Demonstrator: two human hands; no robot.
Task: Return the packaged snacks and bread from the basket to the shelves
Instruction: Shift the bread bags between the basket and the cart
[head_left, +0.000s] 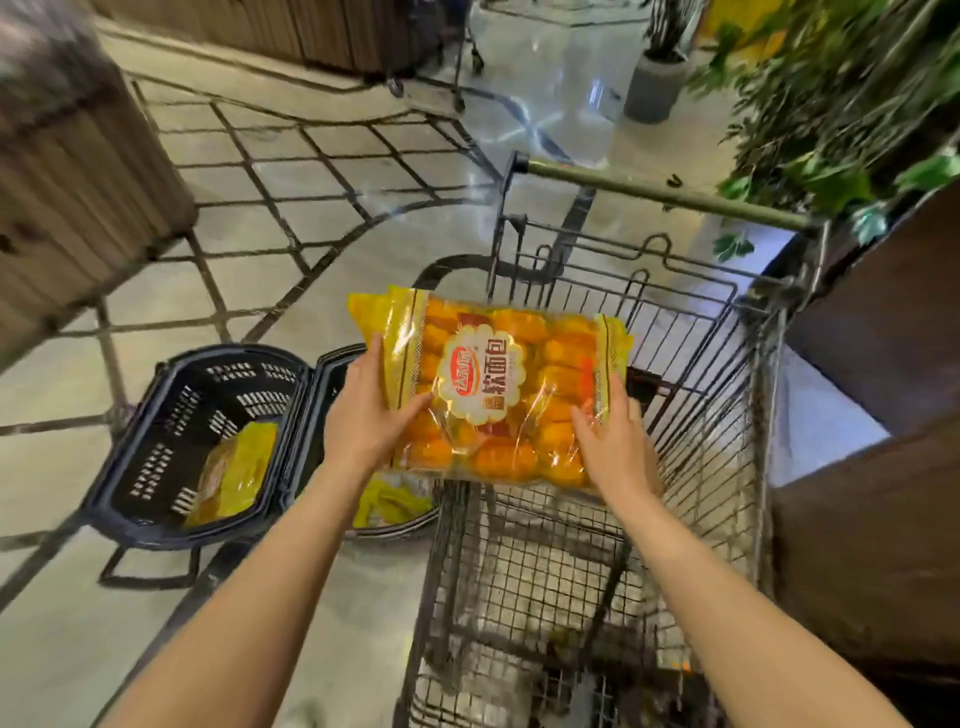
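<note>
- We hold the bread bag (498, 389) over the wire trolley (727, 374): left hand (363, 410) grips its left edge, right hand (613, 441) its right.
- Second yellow bag (234, 473) lies in the black basket (156, 415) on the floor.

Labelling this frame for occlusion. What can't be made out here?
- Second basket, head view: mostly hidden behind the left hand and its forearm.
- Yellow packet in it: only a corner shows below the bread bag.
- Right hand fingers: partly hidden under the bag.
- Packet in the left basket: label too blurred to read.
- Plant: motion-blurred, cut by the right edge.
</note>
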